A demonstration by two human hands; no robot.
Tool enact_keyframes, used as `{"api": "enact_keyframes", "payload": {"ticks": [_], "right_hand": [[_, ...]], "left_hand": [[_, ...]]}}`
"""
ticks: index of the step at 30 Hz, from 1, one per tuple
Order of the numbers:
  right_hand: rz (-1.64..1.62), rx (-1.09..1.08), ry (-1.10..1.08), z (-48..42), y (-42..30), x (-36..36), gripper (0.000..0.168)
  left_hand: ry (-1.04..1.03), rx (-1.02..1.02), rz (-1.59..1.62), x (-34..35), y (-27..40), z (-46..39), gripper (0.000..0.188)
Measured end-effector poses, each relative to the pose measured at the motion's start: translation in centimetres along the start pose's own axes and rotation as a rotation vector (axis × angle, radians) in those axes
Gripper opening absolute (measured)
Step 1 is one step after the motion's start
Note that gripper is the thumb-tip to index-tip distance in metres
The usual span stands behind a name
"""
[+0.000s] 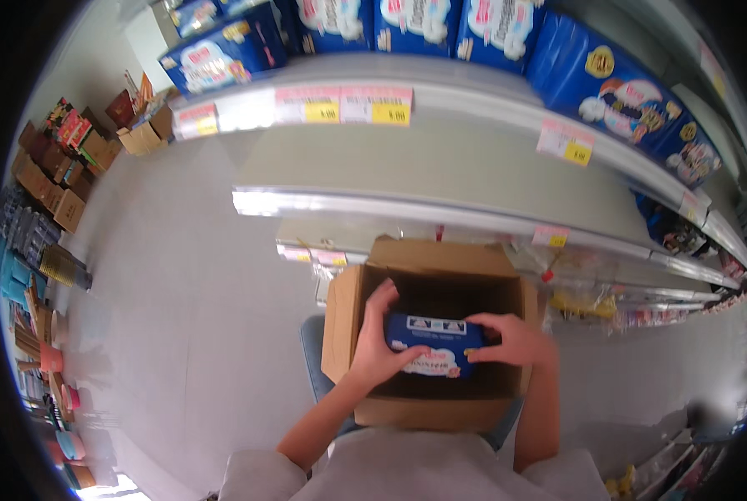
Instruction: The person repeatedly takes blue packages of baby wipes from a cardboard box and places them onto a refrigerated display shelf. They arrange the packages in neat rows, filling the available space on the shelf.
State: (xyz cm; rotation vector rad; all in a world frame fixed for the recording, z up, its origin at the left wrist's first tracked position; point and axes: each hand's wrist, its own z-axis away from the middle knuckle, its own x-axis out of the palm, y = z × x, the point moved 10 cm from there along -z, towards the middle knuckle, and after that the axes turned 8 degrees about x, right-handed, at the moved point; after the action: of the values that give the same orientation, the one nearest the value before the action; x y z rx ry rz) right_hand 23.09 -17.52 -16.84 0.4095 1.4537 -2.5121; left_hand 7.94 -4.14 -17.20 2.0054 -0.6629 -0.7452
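Observation:
A blue plastic-wrapped pack (pixel 439 341), which looks like paper tissues, is inside the mouth of an open cardboard box (pixel 342 319). My left hand (pixel 376 351) is at the pack's left end, its thumb across the front face and its fingers raised along the left side. The right end is pinched by my right hand (pixel 508 338), thumb in front and fingers over the top edge. Brown flaps stand folded outward around the opening. Deep shadow hides the bottom of the box, which rests on a blue-grey seat or stool (pixel 314 351).
A shelf rack with price tags (pixel 376 106) rises before me. Several similar blue packs (pixel 414 22) stand on its upper shelf (pixel 461 75); a bare shelf (pixel 411 156) lies below. Cartons (pixel 70 210) and pots (pixel 51 357) line the left side of the grey floor (pixel 179 300).

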Motion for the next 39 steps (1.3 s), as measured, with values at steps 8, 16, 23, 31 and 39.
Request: {"api": "enact_keyframes", "payload": {"ticks": [8, 16, 23, 31, 39], "right_hand": [[0.417, -0.204, 0.388, -0.2, -2.4, 1.4, 0.076], [0.576, -0.532, 0.593, 2.5, -13.0, -0.3, 0.07], [0.715, -1.071, 1.142, 10.4, -26.3, -4.6, 0.075], [0.818, -1.145, 1.341, 6.9, -37.5, -8.6, 0.064], [0.759, -1.093, 1.091, 0.0, -39.7, -11.3, 0.044]], "left_hand": [[-0.123, 0.089, -0.072, 1.1, 0.8, -2.7, 0.074], [-0.132, 0.424, -0.245, -4.8, 8.3, -6.1, 0.069], [0.585, 0.715, -0.691, -18.9, 18.3, -15.2, 0.059], [0.594, 0.598, -1.12, -21.4, 18.4, -21.7, 0.056], [0.517, 0.59, -1.096, -21.3, 17.9, -21.7, 0.061]]}}
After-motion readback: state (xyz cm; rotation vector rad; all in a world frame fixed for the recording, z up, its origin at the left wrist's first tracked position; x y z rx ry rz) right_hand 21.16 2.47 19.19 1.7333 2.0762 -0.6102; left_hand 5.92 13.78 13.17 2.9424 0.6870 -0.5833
